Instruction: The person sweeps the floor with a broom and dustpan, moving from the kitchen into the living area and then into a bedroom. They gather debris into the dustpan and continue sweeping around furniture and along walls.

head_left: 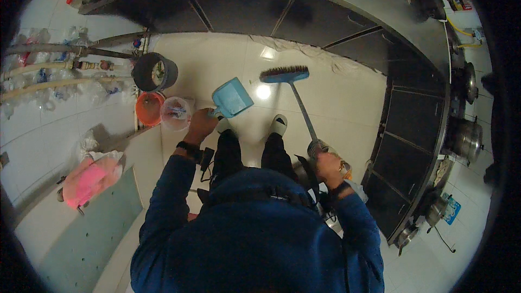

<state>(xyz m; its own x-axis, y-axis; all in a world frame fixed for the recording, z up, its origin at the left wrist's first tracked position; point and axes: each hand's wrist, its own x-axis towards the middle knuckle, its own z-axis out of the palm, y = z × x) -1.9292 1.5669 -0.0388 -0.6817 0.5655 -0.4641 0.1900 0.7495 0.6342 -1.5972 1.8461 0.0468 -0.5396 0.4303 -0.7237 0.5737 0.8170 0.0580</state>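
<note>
Sweeping looks to be the step in hand: the left hand (202, 123) has its grip closed on the handle of a blue dustpan (232, 97), held above the floor (336, 103) just ahead of it. The right hand (327, 161) grips a broom (296, 95), whose bristles rest on the floor well ahead; bringing both together low seems needed.

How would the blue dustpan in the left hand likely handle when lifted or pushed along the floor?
The blue dustpan looks like thin moulded plastic, so probably light and fairly stiff. The left hand carries it by the handle alone, suggesting little weight. On the glossy floor tiles it would likely slide easily rather than grip.
</note>
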